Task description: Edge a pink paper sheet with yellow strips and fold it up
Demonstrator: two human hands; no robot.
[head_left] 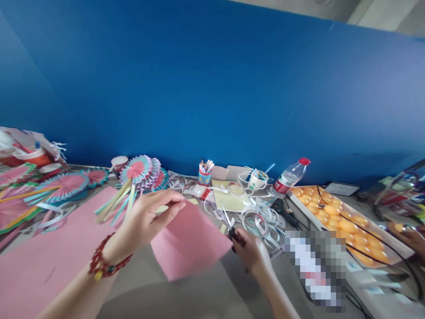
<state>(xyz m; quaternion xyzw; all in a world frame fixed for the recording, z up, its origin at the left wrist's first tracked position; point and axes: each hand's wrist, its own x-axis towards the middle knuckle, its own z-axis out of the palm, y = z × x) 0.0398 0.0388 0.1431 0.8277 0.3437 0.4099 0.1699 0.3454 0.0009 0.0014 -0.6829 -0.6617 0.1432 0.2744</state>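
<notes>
Smooth blue wall (pixel 212 97): takes up pretty much the whole back
Grey counter (pixel 199 303): runs along below, super cluttered tbh
Big flat pink paper sheet (pixel 49 266): spread over the left side
White rectangular tray (pixel 396 252) of round orange balls (pixel 348 227): off to the right, with another person's hand (pixel 408 237) near its far side, can't tell doing what
Smaller squarish pink paper (pixel 189 243): held up in the middle, tilted like a diamond, lower edge kinda blurry
Bare left hand (pixel 146 215): pinched grip, thumb against fingers, on the top corner of that smaller piece
Bare right hand (pixel 250 250): grip closed round black-handled metal scissors (pixel 236 237), right beside the paper's right corner, can't tell if touching
Pink, blue and lilac pleated paper rosette (pixel 137 170): behind the left hand, streamers trailing down
Clear plastic bottle with red cap (pixel 294 173): just past the tray's back left corner
Scissors: blades pointing up and left
Blue and red pen cup (pixel 204 178): near the wall, stuffed with pens
Red beaded bracelet (pixel 97 261): round the left wrist
</notes>
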